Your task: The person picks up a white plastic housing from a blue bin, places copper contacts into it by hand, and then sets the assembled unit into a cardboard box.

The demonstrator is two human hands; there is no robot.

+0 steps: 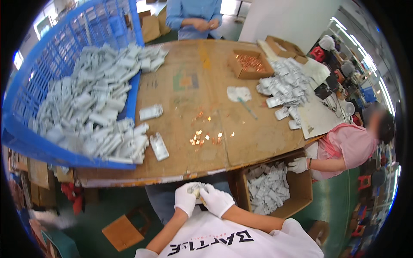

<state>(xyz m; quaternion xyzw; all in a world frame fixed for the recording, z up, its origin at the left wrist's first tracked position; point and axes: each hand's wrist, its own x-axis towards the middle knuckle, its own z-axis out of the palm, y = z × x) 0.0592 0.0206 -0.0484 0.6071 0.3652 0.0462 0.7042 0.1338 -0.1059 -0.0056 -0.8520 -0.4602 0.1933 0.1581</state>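
Both my hands wear white gloves and meet just below the table's near edge. My left hand (186, 199) is closed around a small pale part (198, 189), most of which the fingers hide. Against the same part, my right hand (217, 201) presses with its fingers bent. Beyond them, small shiny copper pieces (197, 138) lie scattered on the cardboard-covered table (180, 122). Two flat whitish-grey plastic parts, an upper one (151, 112) and a lower one (159, 147), rest to the left of the copper pieces.
A blue crate (16, 107) heaped with whitish parts (92, 99) fills the left. At the right are a carton of copper pieces (234, 69), piled parts (286, 84), a thin teal tool (248, 109) and an open carton (301, 195). A co-worker's gloved hand (297, 165) touches that carton; another person (193, 17) stands opposite.
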